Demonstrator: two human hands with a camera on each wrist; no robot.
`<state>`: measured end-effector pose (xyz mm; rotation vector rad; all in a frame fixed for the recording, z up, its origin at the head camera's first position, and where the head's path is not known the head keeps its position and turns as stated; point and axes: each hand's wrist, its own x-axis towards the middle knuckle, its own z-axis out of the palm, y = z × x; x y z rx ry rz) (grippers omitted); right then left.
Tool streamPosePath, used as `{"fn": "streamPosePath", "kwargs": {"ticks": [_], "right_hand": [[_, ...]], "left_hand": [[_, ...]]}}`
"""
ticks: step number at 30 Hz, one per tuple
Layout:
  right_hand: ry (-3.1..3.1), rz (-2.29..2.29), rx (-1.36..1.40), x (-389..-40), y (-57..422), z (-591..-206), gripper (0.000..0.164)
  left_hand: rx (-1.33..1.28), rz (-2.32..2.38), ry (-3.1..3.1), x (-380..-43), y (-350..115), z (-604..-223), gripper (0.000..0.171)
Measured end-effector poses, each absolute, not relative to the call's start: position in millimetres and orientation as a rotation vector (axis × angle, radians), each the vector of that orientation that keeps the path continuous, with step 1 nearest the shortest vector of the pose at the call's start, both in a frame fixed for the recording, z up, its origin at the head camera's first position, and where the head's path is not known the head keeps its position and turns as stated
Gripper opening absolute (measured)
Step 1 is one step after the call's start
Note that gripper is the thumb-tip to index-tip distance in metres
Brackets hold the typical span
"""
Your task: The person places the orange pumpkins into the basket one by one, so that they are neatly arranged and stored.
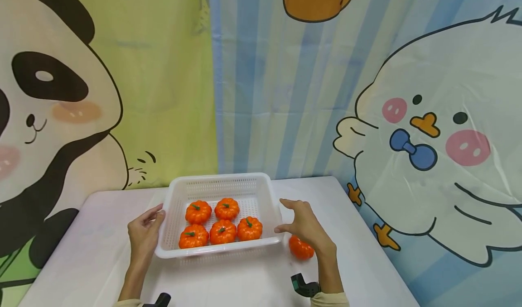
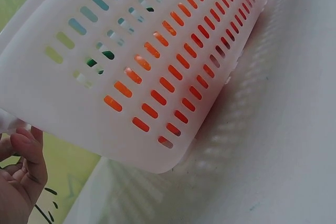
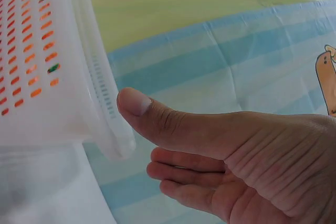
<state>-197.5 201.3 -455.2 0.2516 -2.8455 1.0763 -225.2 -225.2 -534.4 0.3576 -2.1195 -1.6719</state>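
Note:
A white perforated plastic basket [image 1: 220, 251] holds several small orange pumpkins [image 1: 223, 232] with green stems. My left hand [image 1: 143, 234] grips the basket's left rim; in the left wrist view its curled fingers [image 2: 32, 153] are at the rim's edge. At the right side, my right hand [image 1: 303, 223] is spread, thumb and fingers apart. Its thumb is right by the basket's rim in the right wrist view; whether it touches, I cannot tell. One more orange pumpkin [image 1: 301, 248] lies on the table outside the basket, partly hidden by the right hand.
The basket is over a white-covered table [image 1: 228, 284]. Behind the table hangs a printed cloth [image 1: 261, 94] with a panda and a chick. Black wrist devices [image 1: 305, 286] show near both wrists.

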Motion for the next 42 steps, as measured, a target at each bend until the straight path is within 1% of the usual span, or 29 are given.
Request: {"fn": "streamPosePath", "kwargs": {"ticks": [11, 23, 30, 42], "right_hand": [[-2.835, 1.048, 0.136, -192, 220, -464, 0.085], [-2.842, 1.042, 0.110, -183, 244, -478, 0.081], [-2.901, 1.042, 0.028, -180, 251, -484, 0.084], [-2.988, 0.974, -0.053, -176, 265, -509, 0.088]], "left_hand": [[0.357, -1.660, -2.113, -227, -225, -537, 0.036], [0.366, -1.660, -2.124, -226, -224, -540, 0.034], [0.371, -1.635, -2.128, -227, -225, -538, 0.034], [0.379, -1.622, -2.140, -226, -224, -538, 0.035]]}}
